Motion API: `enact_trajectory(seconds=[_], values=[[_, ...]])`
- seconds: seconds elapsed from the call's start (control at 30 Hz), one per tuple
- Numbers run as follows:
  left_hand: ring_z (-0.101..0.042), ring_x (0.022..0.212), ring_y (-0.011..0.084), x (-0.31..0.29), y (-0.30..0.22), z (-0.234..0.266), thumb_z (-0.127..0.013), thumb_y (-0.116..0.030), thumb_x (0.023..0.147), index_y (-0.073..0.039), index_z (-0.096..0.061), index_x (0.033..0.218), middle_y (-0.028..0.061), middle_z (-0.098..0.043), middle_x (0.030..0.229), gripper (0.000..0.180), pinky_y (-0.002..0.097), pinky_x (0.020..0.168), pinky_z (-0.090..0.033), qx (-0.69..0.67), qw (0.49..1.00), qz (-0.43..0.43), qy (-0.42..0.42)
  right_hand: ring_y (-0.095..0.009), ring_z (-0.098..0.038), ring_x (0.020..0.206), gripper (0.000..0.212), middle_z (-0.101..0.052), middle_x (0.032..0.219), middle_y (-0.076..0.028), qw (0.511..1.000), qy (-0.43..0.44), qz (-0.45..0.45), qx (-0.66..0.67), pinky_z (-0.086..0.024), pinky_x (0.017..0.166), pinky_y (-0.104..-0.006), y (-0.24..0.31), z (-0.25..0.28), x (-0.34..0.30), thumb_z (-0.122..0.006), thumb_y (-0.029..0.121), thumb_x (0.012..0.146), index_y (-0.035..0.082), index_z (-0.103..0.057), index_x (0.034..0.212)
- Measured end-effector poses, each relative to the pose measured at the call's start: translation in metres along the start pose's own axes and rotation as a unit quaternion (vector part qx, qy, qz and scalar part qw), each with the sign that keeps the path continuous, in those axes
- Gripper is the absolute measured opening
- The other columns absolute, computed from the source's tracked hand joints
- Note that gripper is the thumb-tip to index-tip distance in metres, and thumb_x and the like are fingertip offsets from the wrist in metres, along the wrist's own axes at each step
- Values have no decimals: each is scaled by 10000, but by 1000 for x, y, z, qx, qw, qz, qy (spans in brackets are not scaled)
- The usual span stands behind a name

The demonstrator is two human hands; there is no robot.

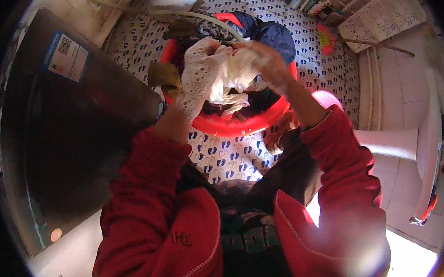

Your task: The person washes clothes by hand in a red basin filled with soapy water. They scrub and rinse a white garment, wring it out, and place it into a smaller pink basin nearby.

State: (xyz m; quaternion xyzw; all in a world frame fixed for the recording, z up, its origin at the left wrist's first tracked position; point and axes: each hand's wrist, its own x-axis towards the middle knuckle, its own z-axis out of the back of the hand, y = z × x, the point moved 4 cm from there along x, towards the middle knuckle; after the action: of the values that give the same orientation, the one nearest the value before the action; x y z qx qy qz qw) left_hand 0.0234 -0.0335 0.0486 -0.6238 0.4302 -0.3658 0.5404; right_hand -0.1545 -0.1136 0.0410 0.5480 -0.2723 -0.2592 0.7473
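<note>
2-handed, the foamy left hand (198,63) and the right hand (269,65) clench a bunched white cloth (235,71) over a red tub (231,127) (navy fabric (275,35) overhangs its far side). A pale hose (172,10) reaches in above; a dark cabinet (67,134) stands left.

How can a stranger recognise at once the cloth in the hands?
Find the red basin on the footprint-patterned floor. Above it, the soapy left hand and the right hand hold a bunched cloth. Its pale, creamy white sets it apart from the dark fabrics nearby.
</note>
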Motion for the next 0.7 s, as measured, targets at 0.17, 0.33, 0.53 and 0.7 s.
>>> enact_trajectory(seconds=[0.17,0.33,0.53,0.7], values=[[-562,701,55,-9,-27,-8,-759,-79,905,-33,-678,939,-8,-612,790,100,244,608,-454,192,970,-142,44,-196,-654,1033,372,-709,1112,-74,994,-3,-80,78,-517,950,-335,-9,-65,-9,-619,27,870,24,-647,1240],[-665,1029,144,-6,-17,6,-778,-78,892,-10,-647,1174,75,-682,1102,318,295,909,-548,2,985,-146,91,-132,-651,895,366,-698,1011,-36,992,-76,-42,90,-542,795,-292,54,-6,29,-564,29,821,13,-687,1166],[-667,1153,209,-13,-33,-3,-791,-24,856,9,-613,1250,115,-684,1226,433,354,1017,-534,102,977,-169,83,-174,-658,888,344,-691,1048,-88,983,-145,97,60,-553,754,-326,141,64,67,-590,56,851,-2,-671,1179],[-716,934,162,12,9,20,-701,12,886,26,-672,1089,101,-721,1030,205,283,847,-579,116,975,-188,23,-200,-664,890,338,-686,1040,-117,970,-179,102,-128,-567,752,-355,156,111,101,-618,146,903,0,-644,1207]])
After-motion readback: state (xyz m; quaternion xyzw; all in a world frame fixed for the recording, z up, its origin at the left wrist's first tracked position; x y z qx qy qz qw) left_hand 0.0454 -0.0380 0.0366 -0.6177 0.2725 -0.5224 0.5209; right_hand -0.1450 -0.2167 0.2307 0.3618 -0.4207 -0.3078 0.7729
